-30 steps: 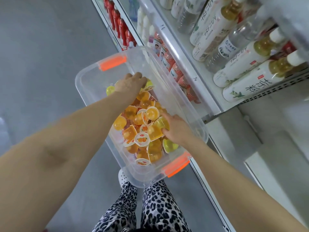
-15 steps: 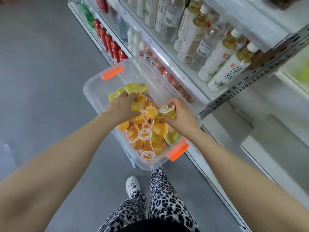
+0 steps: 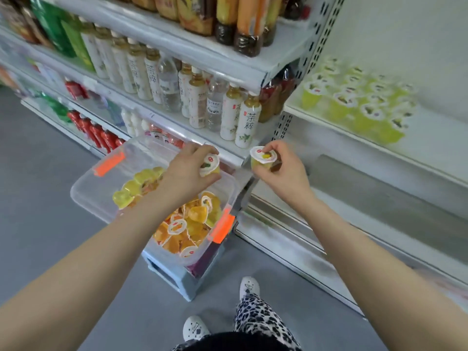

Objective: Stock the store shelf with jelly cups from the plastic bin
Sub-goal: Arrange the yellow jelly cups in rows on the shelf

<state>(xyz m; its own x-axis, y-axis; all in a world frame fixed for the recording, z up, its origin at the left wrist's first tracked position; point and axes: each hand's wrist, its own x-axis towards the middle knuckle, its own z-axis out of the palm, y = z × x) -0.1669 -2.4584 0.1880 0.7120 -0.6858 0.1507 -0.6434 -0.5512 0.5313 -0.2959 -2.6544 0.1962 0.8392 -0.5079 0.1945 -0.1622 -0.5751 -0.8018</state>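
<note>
Currently pinching one jelly cup (image 3: 209, 165) in left hand (image 3: 188, 176), second jelly cup (image 3: 263, 158) in right hand (image 3: 283, 171); probably light, thin-walled, crushable; hold by sidewalls.

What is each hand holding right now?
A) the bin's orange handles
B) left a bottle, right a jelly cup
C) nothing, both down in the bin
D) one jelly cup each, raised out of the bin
D: the left hand grips the left jelly cup and the right hand grips the right jelly cup, both raised clear of the pile in the clear plastic bin.
</note>
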